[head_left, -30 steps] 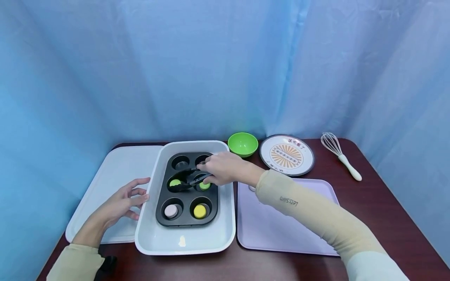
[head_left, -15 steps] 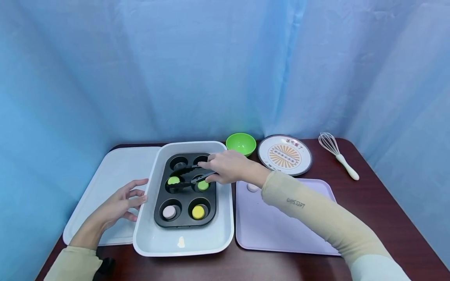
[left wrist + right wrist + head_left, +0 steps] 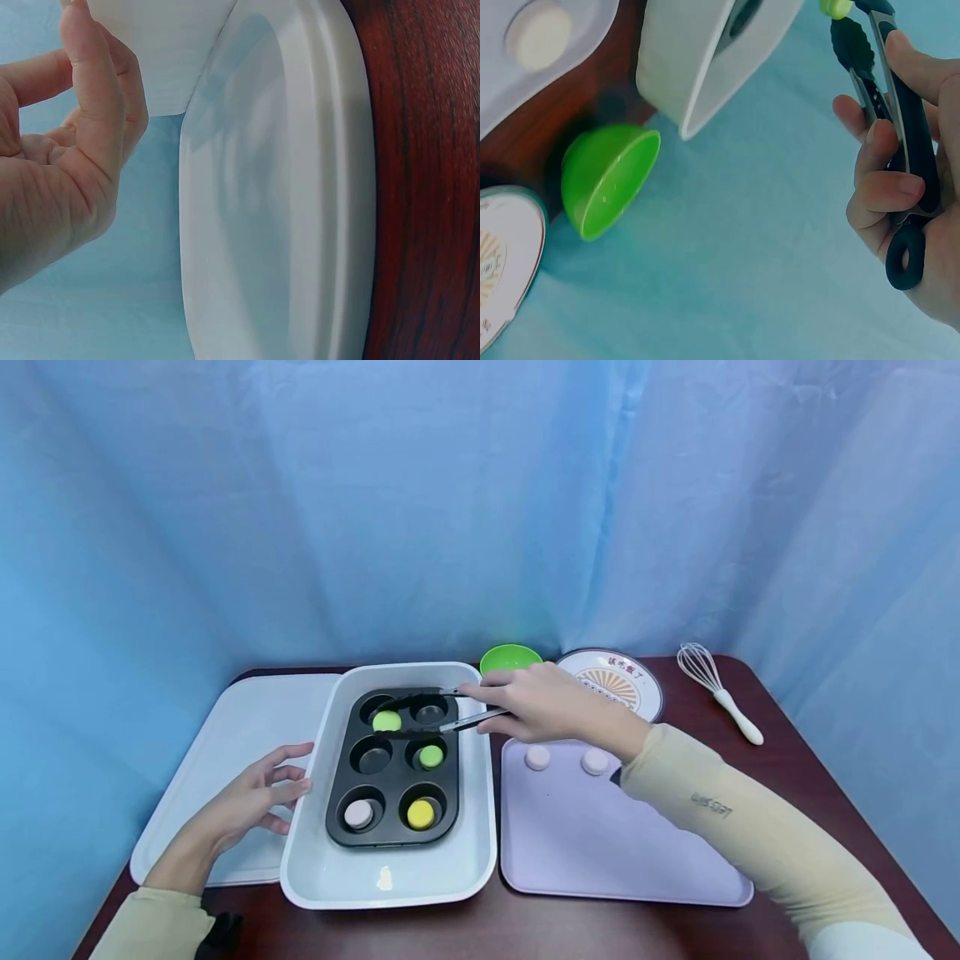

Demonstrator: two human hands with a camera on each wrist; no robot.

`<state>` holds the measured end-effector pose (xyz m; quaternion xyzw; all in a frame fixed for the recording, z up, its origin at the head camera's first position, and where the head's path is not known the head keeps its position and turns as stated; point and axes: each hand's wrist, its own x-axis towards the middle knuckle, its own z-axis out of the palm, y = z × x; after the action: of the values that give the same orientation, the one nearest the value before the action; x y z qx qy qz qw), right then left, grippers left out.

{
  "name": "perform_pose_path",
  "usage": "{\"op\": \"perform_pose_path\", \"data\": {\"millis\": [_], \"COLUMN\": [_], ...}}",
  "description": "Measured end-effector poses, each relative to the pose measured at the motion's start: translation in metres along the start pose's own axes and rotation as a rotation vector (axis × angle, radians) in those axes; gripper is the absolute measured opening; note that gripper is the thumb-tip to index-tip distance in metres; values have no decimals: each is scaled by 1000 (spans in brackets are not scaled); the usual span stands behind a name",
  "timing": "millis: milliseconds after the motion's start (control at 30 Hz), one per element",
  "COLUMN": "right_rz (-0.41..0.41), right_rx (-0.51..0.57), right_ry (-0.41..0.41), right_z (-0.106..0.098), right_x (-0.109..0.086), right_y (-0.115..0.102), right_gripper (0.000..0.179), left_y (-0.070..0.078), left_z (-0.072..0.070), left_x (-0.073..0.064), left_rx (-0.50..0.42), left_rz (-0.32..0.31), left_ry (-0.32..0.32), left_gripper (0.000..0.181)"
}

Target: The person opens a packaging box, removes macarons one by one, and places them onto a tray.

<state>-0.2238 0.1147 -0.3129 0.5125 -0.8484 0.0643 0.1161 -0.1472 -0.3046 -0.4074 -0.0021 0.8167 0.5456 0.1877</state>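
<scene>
My right hand (image 3: 536, 702) grips black-and-silver tongs (image 3: 911, 142) over the dark muffin tin (image 3: 393, 839). Between the tongs' tips sits a light-green, macaron-like round (image 3: 387, 721), raised above the cups. In the tin's cups lie another green round (image 3: 431, 757), a pale pink one (image 3: 358, 814) and a yellow one (image 3: 421, 814); the other cups hold nothing. The tin stands inside a deep white basin (image 3: 390, 893). At the basin's left rim is my left hand (image 3: 251, 797), its fingers loosely bent and fingertips right at the wall.
Right of the basin lies a lilac tray (image 3: 600, 852) with two pale rounds (image 3: 537, 757) near its far edge. A green bowl (image 3: 510, 657), a patterned plate (image 3: 645, 681) and a whisk (image 3: 720, 693) stand behind. A white tray (image 3: 247, 718) lies left.
The tongs have closed on the green round and lifted it from its left middle cup. My right hand has moved up and to the right. The left hand stays put.
</scene>
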Motion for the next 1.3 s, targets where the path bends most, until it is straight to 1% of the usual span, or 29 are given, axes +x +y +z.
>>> {"op": "perform_pose_path", "data": {"millis": [133,233,433,533,633,733,800,867,933,1000,1133,1200,1300], "right_rz": [-8,-11,10,21,34,58,97,152,224,279,385,434,505], "right_rx": [27,27,6,18,35,58,75,75,56,30,-14,-34,-35], "right_ry": [78,135,246,287,317,319,300,273,244,226,194,176,134], "right_z": [-13,-21,-33,-37,-40,-41,-40,-39,-38,-36,-33,-31,-29], "right_x": [-22,-42,-92,-118,-144,-172,-192,-211,-228,-245,-273,-284,-299], "right_y": [7,12,23,28,33,39,42,44,44,44,41,40,40], "right_gripper": [55,54,55,57,55,53,52,57,67,73,76,76,73], "left_y": [0,-1,-2,-3,-4,-3,-3,-3,-2,-2,-2,-2,-3], "left_z": [-1,-1,-1,-1,-2,-2,-2,-2,-2,-2,0,0,1], "left_x": [0,0,-1,-2,-2,-3,-4,-5,-5,-5,-4,-3,-2], "left_rx": [-7,-12,-23,-24,-25,-23,-22,-23,-23,-22,-25,-25,-24], "left_rz": [7,11,12,11,11,12,12,10,9,10,10,7,0], "left_ry": [0,0,-3,-1,3,7,10,13,15,16,6,5,6], "left_gripper": [72,72,72,72,72,72,72,72,71,71,72,72,72]}}
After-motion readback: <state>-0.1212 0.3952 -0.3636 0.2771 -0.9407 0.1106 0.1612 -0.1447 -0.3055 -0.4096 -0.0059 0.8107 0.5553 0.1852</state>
